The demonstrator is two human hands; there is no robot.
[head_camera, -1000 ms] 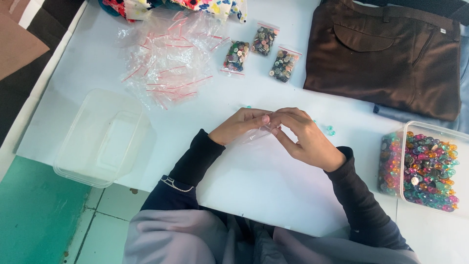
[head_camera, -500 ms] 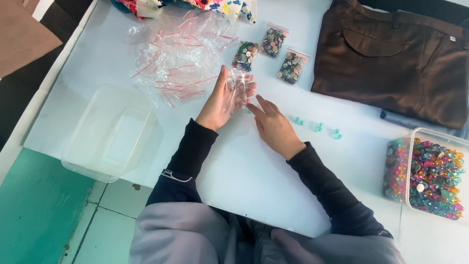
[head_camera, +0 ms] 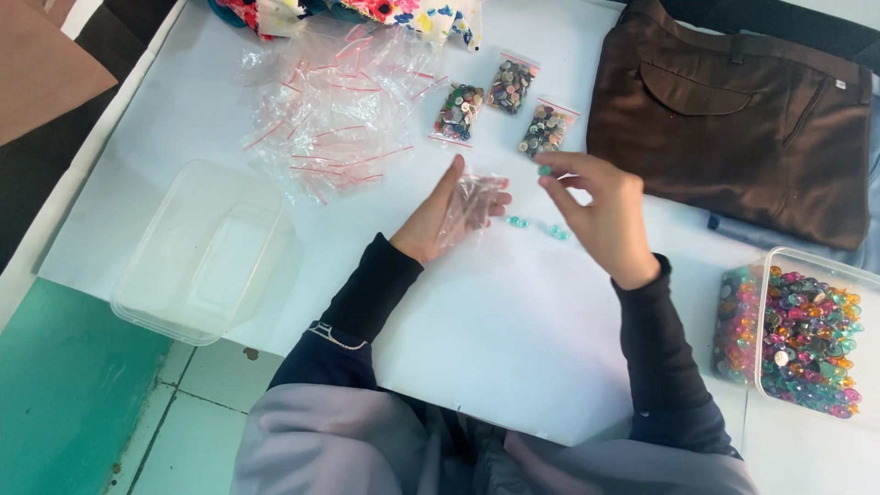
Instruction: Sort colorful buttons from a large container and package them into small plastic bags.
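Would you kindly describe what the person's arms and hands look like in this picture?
Both arms wear long, close-fitting black sleeves that end at the wrists. The left sleeve has a thin, pale chain-like trim near the elbow. The left hand and right hand are bare: no gloves, and no rings or watch can be made out.

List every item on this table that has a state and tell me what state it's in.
Small clear bag: open, held in left hand.
Right hand: pinching a teal bead.
Three button bags: filled, lying flat.
Clear tub: empty.
Bead tub: full, uncovered.
Brown trousers: folded.
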